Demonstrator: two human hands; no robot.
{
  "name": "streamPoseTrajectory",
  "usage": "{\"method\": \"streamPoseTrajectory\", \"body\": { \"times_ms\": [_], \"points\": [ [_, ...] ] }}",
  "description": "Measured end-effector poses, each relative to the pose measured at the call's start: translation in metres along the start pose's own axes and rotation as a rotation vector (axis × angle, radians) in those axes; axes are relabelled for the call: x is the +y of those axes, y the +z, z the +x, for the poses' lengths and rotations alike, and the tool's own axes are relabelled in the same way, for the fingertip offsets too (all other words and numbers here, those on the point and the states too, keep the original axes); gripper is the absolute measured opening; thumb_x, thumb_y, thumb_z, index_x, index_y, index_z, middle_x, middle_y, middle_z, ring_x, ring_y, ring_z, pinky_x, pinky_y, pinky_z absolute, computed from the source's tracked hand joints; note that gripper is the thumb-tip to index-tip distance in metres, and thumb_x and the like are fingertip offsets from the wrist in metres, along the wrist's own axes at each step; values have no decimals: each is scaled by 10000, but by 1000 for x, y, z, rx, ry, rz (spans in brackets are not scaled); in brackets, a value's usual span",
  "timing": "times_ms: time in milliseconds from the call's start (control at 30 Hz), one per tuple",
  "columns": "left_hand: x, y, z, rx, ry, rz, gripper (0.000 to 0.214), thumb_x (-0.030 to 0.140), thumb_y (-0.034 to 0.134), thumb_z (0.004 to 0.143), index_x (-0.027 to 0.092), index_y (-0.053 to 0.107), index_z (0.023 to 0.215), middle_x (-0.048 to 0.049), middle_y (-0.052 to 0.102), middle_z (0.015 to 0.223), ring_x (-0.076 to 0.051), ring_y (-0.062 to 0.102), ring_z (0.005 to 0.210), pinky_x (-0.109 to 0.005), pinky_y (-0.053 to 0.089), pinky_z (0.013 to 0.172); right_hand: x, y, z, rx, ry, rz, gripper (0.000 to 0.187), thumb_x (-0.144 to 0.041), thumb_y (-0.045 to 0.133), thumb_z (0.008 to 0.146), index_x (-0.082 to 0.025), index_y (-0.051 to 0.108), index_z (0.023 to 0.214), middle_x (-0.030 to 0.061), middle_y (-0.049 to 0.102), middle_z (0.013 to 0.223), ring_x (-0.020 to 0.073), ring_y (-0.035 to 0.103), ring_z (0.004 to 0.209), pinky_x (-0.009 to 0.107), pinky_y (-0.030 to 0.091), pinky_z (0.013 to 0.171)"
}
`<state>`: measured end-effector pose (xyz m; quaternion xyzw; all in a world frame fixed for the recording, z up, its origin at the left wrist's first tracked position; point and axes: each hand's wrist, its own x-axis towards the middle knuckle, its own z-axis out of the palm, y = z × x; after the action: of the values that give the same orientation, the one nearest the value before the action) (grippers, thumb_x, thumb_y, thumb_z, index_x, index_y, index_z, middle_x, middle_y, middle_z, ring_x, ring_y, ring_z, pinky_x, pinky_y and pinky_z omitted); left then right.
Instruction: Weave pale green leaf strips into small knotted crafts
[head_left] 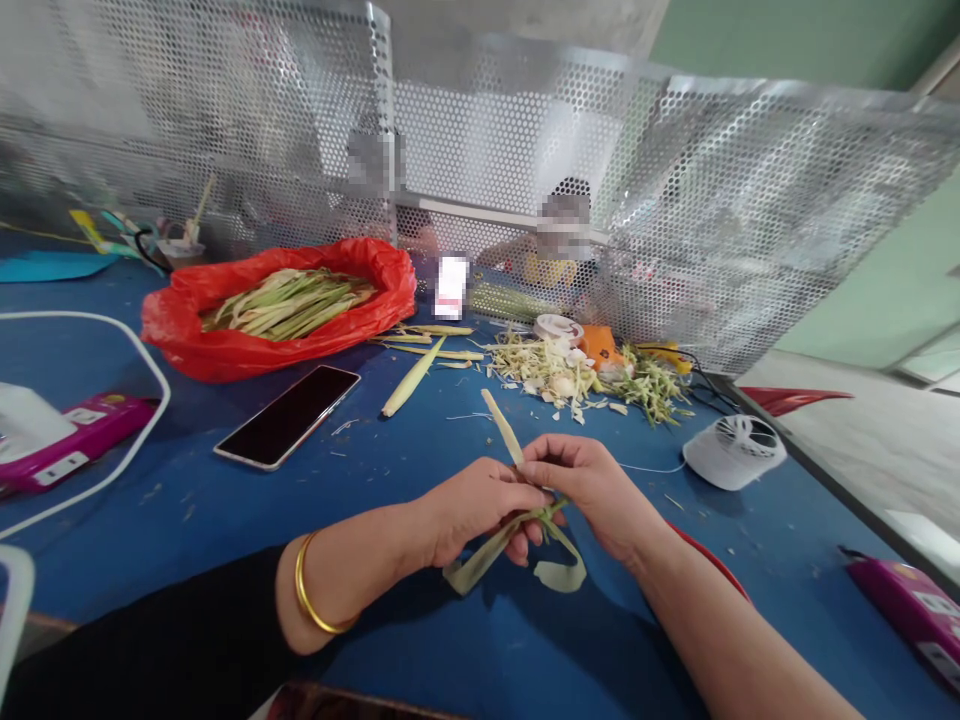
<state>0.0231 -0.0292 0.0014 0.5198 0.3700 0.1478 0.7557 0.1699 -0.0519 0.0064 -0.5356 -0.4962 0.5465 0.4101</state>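
Observation:
In the middle of the head view my left hand (480, 510) is closed on several strips of corn husk (480, 562), pale green and curling below the fingers. My right hand (589, 485) pinches the same bundle from the other side, its thumb and fingers meeting the left hand. A pale, stiff husk strip (501, 424) sticks up between the two hands. Parts of the bundle are hidden behind the fingers. On the table ahead lies one flat yellow-green husk (414, 380). A white thread spool (735, 452) stands to the right, a loose thread running toward the hands.
A red plastic bag (180, 345) of husks sits at back left, behind a black phone (289, 415). Husk scraps (547, 370) lie near a tape roll (559, 328). Purple power strips (90, 440) flank the blue table (390, 490). Perforated metal panels (495, 130) stand behind, people beyond.

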Motion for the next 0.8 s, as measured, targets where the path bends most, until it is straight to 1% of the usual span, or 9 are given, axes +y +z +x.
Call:
{"method": "streamPoseTrajectory", "body": {
  "times_ms": [167,267,333,400,467,533,567,667,800],
  "points": [
    [-4,1,0,-37,-2,-17,221,338,665,686,122,682,643,-11,605,570,-102,531,433,-278,496,542,5,3,3,168,-172,-79,207,-354,707,679,-168,617,665,-38,535,603,94,443,543,231,367,520],
    [-6,2,1,-45,-4,1,267,364,675,692,138,635,555,-5,593,552,-102,533,428,-276,492,538,6,5,4,116,-166,-121,189,-353,668,723,-176,609,693,-34,542,609,108,454,550,239,371,522],
    [-7,1,1,-32,-31,-24,227,343,688,693,137,661,602,0,597,552,-100,536,433,-270,491,545,5,3,3,134,-187,-197,164,-343,629,757,-184,614,717,-19,574,638,130,492,576,253,395,542],
    [-6,-1,2,27,-38,-106,196,327,711,688,132,697,688,-5,620,578,-103,561,467,-264,495,569,2,-1,1,270,-337,-349,129,-317,599,792,-194,637,773,10,632,744,166,556,689,285,436,645],
    [-2,-5,2,112,16,-206,229,337,737,687,125,721,771,-17,645,616,-112,595,529,-260,501,612,-3,-6,-3,459,-573,-517,107,-290,578,831,-206,644,828,33,657,855,195,584,823,317,434,765],
    [3,-11,2,173,112,-294,279,351,760,684,124,736,844,-33,673,673,-125,623,612,-262,505,667,-7,-7,-10,585,-760,-652,109,-272,559,868,-213,627,808,34,648,839,198,585,833,325,417,788],
    [6,-14,1,186,164,-326,295,346,774,679,124,739,870,-42,687,709,-130,633,658,-264,505,702,-8,-6,-13,600,-804,-709,138,-267,548,883,-214,613,773,26,636,788,191,581,785,321,410,762],
    [14,-19,0,194,291,-386,270,254,815,639,119,744,861,-67,719,817,-140,650,788,-256,483,799,-5,3,-17,471,-766,-798,202,-291,543,901,-216,596,721,7,607,686,171,557,667,307,389,684],
    [17,-17,-3,194,355,-394,215,193,806,632,108,751,822,-86,732,834,-169,662,834,-272,465,828,7,19,-11,360,-556,-638,228,-376,582,867,-207,598,714,20,625,733,183,573,698,291,416,675]
  ]
}}
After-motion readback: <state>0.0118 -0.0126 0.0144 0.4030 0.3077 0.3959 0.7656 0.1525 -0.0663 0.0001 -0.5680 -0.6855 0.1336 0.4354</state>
